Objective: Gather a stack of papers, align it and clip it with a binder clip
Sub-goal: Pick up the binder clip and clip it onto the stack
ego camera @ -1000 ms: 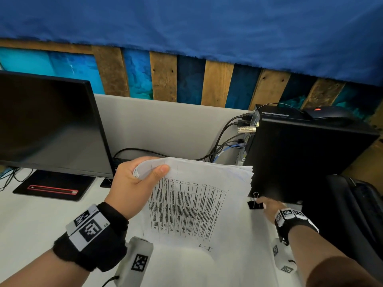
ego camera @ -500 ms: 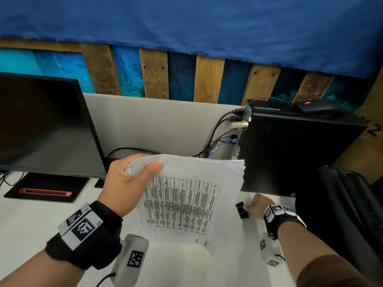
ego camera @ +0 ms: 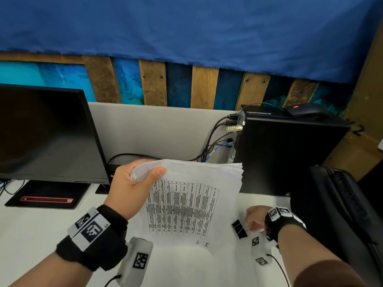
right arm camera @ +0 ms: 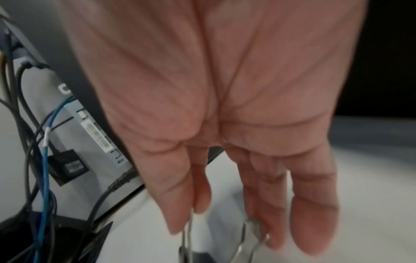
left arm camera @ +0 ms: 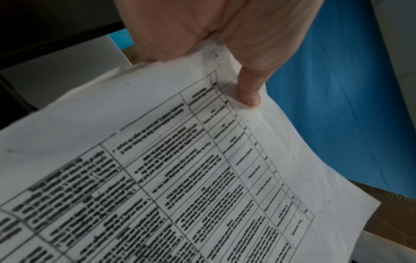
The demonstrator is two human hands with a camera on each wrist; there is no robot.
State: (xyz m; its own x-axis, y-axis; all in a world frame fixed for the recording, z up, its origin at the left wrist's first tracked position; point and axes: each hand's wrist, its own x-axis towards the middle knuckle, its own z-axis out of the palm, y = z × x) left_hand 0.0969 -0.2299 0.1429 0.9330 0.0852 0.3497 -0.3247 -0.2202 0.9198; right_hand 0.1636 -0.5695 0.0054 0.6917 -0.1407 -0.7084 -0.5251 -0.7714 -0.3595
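Left hand [ego camera: 132,185] pinching curled paper stack [ego camera: 192,204]; right hand [ego camera: 256,221] on wire-handled binder clip [ego camera: 239,228].

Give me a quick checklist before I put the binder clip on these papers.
1. Left hand grips the stack of papers: ok.
2. Right hand holds the binder clip by its wire handles: ok.
3. Sheet edges flush: not ok, the right edge is fanned.
4. Clip mouth open: cannot tell.
5. Clip touching the papers: not ok, it sits apart.
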